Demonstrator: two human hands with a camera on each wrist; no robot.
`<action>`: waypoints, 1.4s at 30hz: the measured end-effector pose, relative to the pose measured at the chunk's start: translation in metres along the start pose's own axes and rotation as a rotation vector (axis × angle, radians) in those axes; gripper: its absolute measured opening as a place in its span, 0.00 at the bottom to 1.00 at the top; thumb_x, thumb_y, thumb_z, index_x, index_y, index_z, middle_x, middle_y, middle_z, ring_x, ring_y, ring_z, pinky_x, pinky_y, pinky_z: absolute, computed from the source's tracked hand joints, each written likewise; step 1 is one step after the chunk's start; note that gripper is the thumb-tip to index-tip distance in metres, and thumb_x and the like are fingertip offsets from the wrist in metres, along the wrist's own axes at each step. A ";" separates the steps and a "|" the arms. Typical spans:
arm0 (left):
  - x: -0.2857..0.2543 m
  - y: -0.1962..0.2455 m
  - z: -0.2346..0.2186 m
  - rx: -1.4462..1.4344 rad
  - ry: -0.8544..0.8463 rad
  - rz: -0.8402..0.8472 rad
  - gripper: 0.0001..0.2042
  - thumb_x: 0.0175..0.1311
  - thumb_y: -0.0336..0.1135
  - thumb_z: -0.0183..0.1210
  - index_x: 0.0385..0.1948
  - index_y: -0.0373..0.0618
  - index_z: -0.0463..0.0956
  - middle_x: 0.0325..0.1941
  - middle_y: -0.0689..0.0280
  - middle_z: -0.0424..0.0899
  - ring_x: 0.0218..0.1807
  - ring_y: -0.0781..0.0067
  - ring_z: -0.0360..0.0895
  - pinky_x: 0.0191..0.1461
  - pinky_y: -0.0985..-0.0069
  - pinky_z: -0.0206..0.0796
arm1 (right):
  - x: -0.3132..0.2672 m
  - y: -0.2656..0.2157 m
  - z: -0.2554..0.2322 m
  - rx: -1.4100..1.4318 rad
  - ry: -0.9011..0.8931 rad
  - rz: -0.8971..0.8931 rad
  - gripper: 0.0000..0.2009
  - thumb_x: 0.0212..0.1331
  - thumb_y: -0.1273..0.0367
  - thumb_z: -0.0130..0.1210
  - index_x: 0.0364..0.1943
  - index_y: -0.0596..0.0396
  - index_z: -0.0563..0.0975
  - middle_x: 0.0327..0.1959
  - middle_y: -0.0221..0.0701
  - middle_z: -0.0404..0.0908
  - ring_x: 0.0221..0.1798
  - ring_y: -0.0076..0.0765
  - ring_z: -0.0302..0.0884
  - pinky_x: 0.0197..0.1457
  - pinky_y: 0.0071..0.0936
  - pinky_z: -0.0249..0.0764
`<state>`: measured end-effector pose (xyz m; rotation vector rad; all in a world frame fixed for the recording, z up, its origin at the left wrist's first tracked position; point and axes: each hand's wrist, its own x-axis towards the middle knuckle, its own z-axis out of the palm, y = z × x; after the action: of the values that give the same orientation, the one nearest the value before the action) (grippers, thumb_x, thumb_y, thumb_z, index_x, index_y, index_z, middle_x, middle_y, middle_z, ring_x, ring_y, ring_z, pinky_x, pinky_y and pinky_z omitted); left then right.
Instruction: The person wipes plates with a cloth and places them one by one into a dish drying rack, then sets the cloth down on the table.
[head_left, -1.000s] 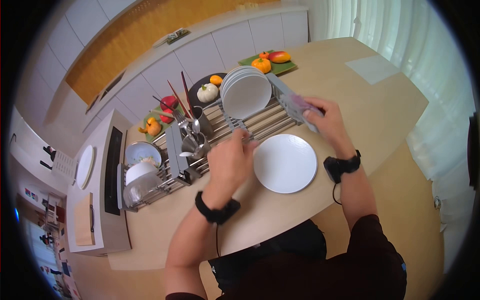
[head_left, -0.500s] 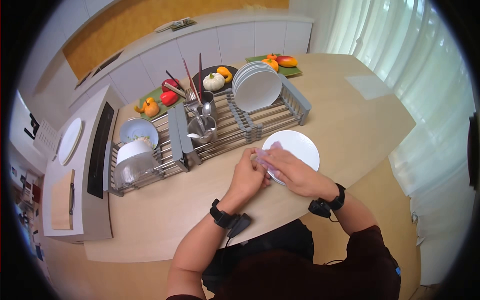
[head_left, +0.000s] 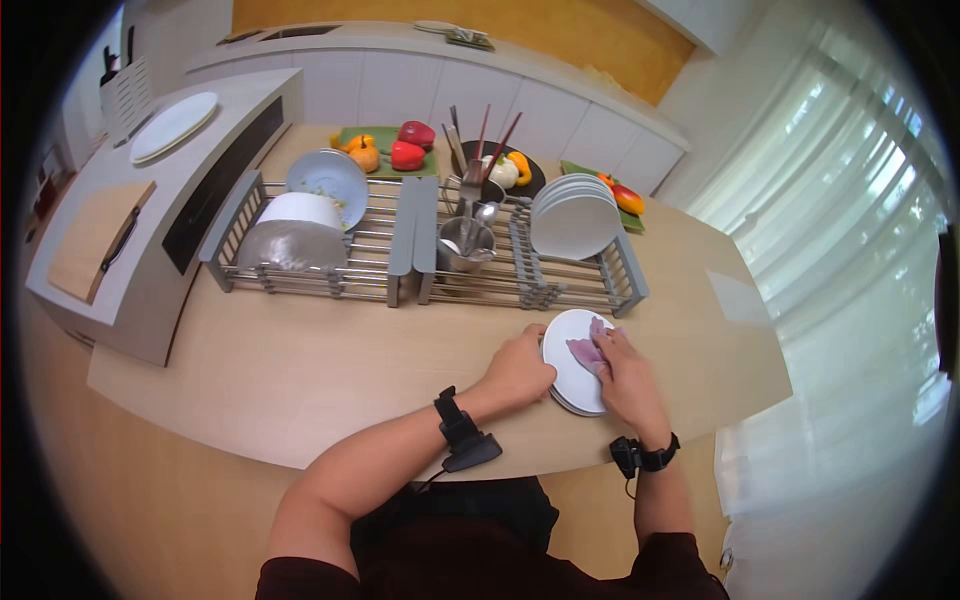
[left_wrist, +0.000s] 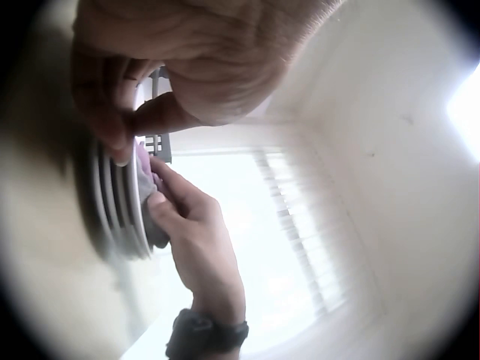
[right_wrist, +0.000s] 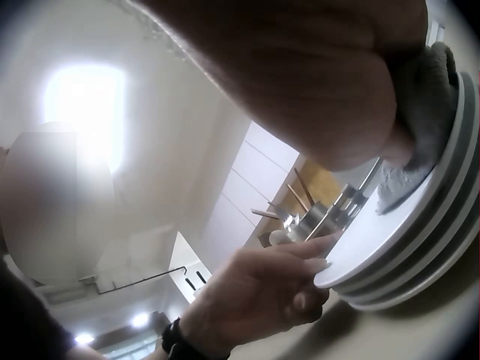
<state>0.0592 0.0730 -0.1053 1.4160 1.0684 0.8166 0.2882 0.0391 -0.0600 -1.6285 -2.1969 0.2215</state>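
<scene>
Several white plates [head_left: 572, 345] lie stacked near the table's front edge; the right wrist view shows their layered rims [right_wrist: 420, 259]. My left hand [head_left: 522, 368] pinches the stack's left rim, thumb on top and fingers at the edge. Bunched in my right hand [head_left: 632, 385] is a purple-grey cloth [head_left: 587, 354], which it presses onto the top plate's face. The left wrist view shows the cloth [left_wrist: 154, 214] flat against that plate.
Behind the stack stands a grey dish rack [head_left: 410, 240] with upright plates [head_left: 575, 225], a blue bowl [head_left: 340, 185], a white bowl [head_left: 300, 208] and a cutlery cup [head_left: 465, 250]. Peppers [head_left: 408, 155] lie beyond it. A counter [head_left: 190, 150] bounds the left side.
My right hand has come from beside the rack onto the plate with the cloth. My left hand has moved to the plate's left rim. The head view has turned left.
</scene>
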 end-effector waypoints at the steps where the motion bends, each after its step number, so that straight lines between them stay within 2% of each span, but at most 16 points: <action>1: -0.003 0.001 0.001 -0.005 0.016 0.003 0.33 0.64 0.21 0.56 0.74 0.25 0.64 0.29 0.57 0.88 0.27 0.69 0.88 0.32 0.71 0.80 | 0.006 -0.009 0.005 0.036 -0.035 -0.033 0.26 0.66 0.80 0.59 0.71 0.57 0.78 0.74 0.58 0.76 0.79 0.69 0.70 0.82 0.50 0.69; 8: -0.018 0.009 -0.005 -0.151 -0.038 -0.067 0.23 0.75 0.31 0.58 0.66 0.31 0.61 0.33 0.54 0.88 0.27 0.66 0.89 0.30 0.69 0.83 | 0.013 -0.048 0.008 0.253 -0.183 -0.125 0.27 0.67 0.80 0.58 0.72 0.56 0.78 0.78 0.54 0.75 0.83 0.61 0.69 0.84 0.45 0.66; 14: -0.020 0.007 -0.008 -0.211 -0.046 -0.020 0.24 0.73 0.27 0.57 0.66 0.29 0.60 0.32 0.53 0.88 0.27 0.65 0.89 0.30 0.69 0.83 | -0.010 -0.040 -0.003 0.268 -0.207 -0.129 0.28 0.62 0.84 0.58 0.69 0.56 0.81 0.77 0.52 0.77 0.81 0.57 0.73 0.82 0.42 0.70; 17: -0.023 0.009 -0.014 -0.194 -0.026 0.058 0.23 0.69 0.20 0.52 0.66 0.30 0.61 0.36 0.49 0.88 0.25 0.64 0.89 0.30 0.66 0.83 | -0.020 -0.024 -0.008 0.230 -0.130 -0.039 0.27 0.63 0.84 0.59 0.67 0.55 0.82 0.75 0.49 0.78 0.76 0.60 0.77 0.78 0.44 0.75; 19: -0.021 0.010 -0.015 -0.214 -0.042 0.077 0.24 0.70 0.20 0.53 0.67 0.32 0.60 0.33 0.51 0.88 0.26 0.65 0.89 0.30 0.68 0.83 | -0.022 -0.004 -0.007 0.089 0.099 -0.073 0.26 0.64 0.84 0.58 0.68 0.56 0.81 0.73 0.49 0.80 0.75 0.58 0.79 0.77 0.43 0.76; 20: -0.020 0.010 -0.015 -0.234 -0.053 0.093 0.25 0.71 0.20 0.55 0.68 0.34 0.60 0.31 0.53 0.87 0.26 0.66 0.88 0.30 0.70 0.82 | -0.014 0.006 -0.011 0.158 0.243 0.018 0.22 0.70 0.83 0.55 0.68 0.62 0.81 0.71 0.47 0.83 0.72 0.47 0.82 0.76 0.39 0.75; 21: -0.020 0.010 -0.016 -0.231 -0.057 0.093 0.25 0.71 0.20 0.55 0.68 0.34 0.60 0.31 0.53 0.87 0.26 0.66 0.88 0.30 0.70 0.82 | -0.009 0.014 -0.017 0.160 0.247 0.021 0.22 0.70 0.83 0.55 0.68 0.62 0.81 0.71 0.47 0.83 0.72 0.47 0.82 0.76 0.39 0.75; 23: -0.019 0.011 -0.020 -0.291 -0.103 0.114 0.26 0.72 0.19 0.54 0.70 0.37 0.58 0.32 0.53 0.87 0.26 0.66 0.88 0.29 0.71 0.82 | 0.001 0.024 -0.030 0.642 0.296 0.272 0.19 0.75 0.80 0.52 0.67 0.69 0.80 0.70 0.48 0.84 0.72 0.44 0.82 0.78 0.38 0.73; 28: -0.009 0.010 -0.037 -0.433 -0.136 0.093 0.25 0.75 0.20 0.55 0.70 0.37 0.56 0.34 0.52 0.88 0.28 0.66 0.88 0.29 0.72 0.82 | 0.044 0.070 -0.041 1.685 0.181 0.261 0.26 0.79 0.75 0.50 0.79 0.66 0.66 0.72 0.52 0.79 0.69 0.49 0.84 0.78 0.44 0.78; 31: -0.008 0.020 -0.042 -0.456 -0.145 0.071 0.25 0.77 0.20 0.56 0.70 0.38 0.56 0.35 0.51 0.88 0.29 0.65 0.89 0.30 0.72 0.82 | 0.070 0.097 -0.019 1.724 0.070 0.178 0.24 0.80 0.74 0.49 0.77 0.66 0.68 0.71 0.52 0.80 0.68 0.47 0.85 0.74 0.43 0.82; 32: -0.008 0.022 -0.039 -0.447 -0.124 0.095 0.25 0.77 0.20 0.56 0.69 0.38 0.56 0.35 0.52 0.88 0.30 0.66 0.89 0.31 0.72 0.83 | 0.081 0.096 -0.014 1.810 -0.094 0.097 0.24 0.80 0.74 0.50 0.76 0.65 0.69 0.70 0.51 0.81 0.67 0.44 0.86 0.70 0.43 0.85; 33: -0.007 0.024 -0.037 -0.438 -0.104 0.119 0.25 0.77 0.20 0.56 0.69 0.37 0.56 0.35 0.52 0.89 0.30 0.66 0.89 0.32 0.72 0.83 | 0.085 0.096 -0.008 1.833 -0.082 0.093 0.24 0.80 0.74 0.50 0.76 0.65 0.69 0.70 0.51 0.81 0.67 0.44 0.86 0.70 0.43 0.85; 35: 0.000 0.039 -0.036 -0.368 -0.043 0.162 0.24 0.76 0.20 0.56 0.69 0.36 0.57 0.36 0.53 0.89 0.30 0.67 0.89 0.33 0.72 0.83 | 0.083 0.066 -0.004 1.857 0.040 0.388 0.24 0.76 0.77 0.54 0.74 0.65 0.70 0.68 0.50 0.82 0.64 0.42 0.88 0.67 0.42 0.88; 39: 0.019 0.093 -0.050 -0.199 0.118 0.354 0.23 0.77 0.21 0.57 0.68 0.36 0.59 0.36 0.56 0.90 0.30 0.68 0.88 0.34 0.74 0.83 | 0.092 0.038 -0.015 1.982 0.041 0.369 0.24 0.75 0.76 0.54 0.74 0.65 0.71 0.67 0.49 0.83 0.62 0.46 0.89 0.65 0.44 0.89; 41: 0.033 0.122 -0.058 -0.010 0.196 0.400 0.22 0.76 0.21 0.57 0.68 0.39 0.61 0.34 0.55 0.90 0.30 0.67 0.89 0.33 0.73 0.82 | 0.095 0.070 -0.011 1.788 -0.222 -0.114 0.24 0.77 0.74 0.52 0.75 0.65 0.70 0.68 0.49 0.83 0.63 0.49 0.89 0.65 0.45 0.89; 42: 0.043 0.134 -0.062 0.153 0.291 0.465 0.22 0.75 0.22 0.58 0.67 0.41 0.63 0.33 0.54 0.90 0.29 0.66 0.89 0.33 0.72 0.81 | 0.095 0.085 -0.011 1.746 -0.168 0.082 0.25 0.77 0.75 0.49 0.75 0.68 0.69 0.68 0.50 0.82 0.63 0.52 0.88 0.66 0.49 0.89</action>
<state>0.0378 0.1406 0.0315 1.7453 1.0468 1.3304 0.3441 0.1538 -0.0590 -0.5844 -1.0454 1.6874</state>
